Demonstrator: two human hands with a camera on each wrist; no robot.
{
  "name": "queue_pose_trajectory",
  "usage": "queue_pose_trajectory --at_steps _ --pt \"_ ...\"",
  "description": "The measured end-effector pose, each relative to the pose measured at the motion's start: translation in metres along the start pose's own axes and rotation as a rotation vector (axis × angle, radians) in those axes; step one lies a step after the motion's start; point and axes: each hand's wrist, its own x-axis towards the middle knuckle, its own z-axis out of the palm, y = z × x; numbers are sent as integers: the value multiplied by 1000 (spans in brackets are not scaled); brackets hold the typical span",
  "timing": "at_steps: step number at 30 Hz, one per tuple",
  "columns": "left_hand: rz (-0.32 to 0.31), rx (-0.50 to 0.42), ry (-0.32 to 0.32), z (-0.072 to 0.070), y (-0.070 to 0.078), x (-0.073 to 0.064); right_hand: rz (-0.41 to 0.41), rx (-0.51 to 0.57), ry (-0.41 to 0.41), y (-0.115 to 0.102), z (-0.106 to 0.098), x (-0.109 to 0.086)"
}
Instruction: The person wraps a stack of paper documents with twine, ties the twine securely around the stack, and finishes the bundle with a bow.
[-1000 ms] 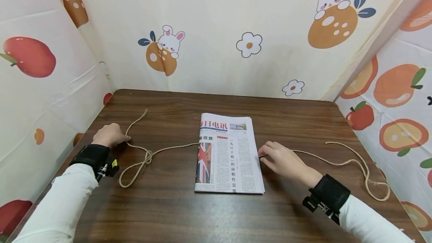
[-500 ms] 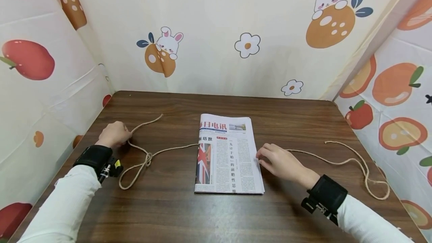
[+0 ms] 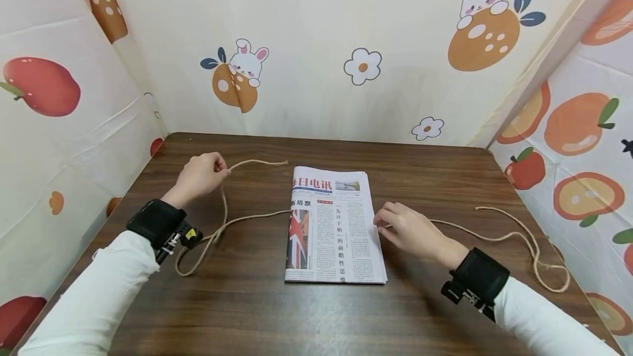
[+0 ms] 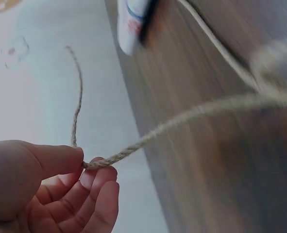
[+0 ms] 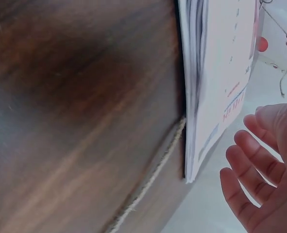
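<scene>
A beige rope runs across the table beneath a folded newspaper and emerges on both sides. My left hand pinches the rope near its left end between thumb and fingertips, raised above the table. The left wrist view shows the rope bending at the pinch, its free end trailing beyond. Left of the newspaper, the rope forms a loop low on the table. My right hand is at the newspaper's right edge, fingers loosely bent and holding nothing. In the right wrist view, the rope stretch passing under the newspaper is hidden.
The brown wooden table ends at a printed cloth backdrop, with more cloth along the left and right sides. The right part of the rope lies in a loose curve near the table's right edge.
My left hand has lifted and moved right and away with the rope, so its free end now reaches near the newspaper's top left corner. The right hand has barely moved.
</scene>
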Motion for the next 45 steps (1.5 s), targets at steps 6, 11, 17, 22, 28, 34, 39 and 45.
queue_pose_trajectory --at_steps 6,11,17,22,28,34,39,45 --pt "99 -16 14 6 43 5 -25 -10 -3 -4 -8 11" --pt "167 -18 9 20 77 7 -33 -11 6 -12 -11 24" --pt "221 -14 -3 37 113 10 -52 -9 73 -23 -10 44" --pt "272 -27 -17 51 130 10 -59 10 112 -31 -10 56" --pt "302 -34 -23 63 144 10 -28 25 112 -34 -10 66" --pt "330 -36 -57 76 158 11 -24 41 168 -34 -11 77" --pt "374 -52 -41 84 166 9 -11 33 205 -32 -8 83" --pt "363 -121 -54 89 171 6 21 16 221 -27 -3 83"
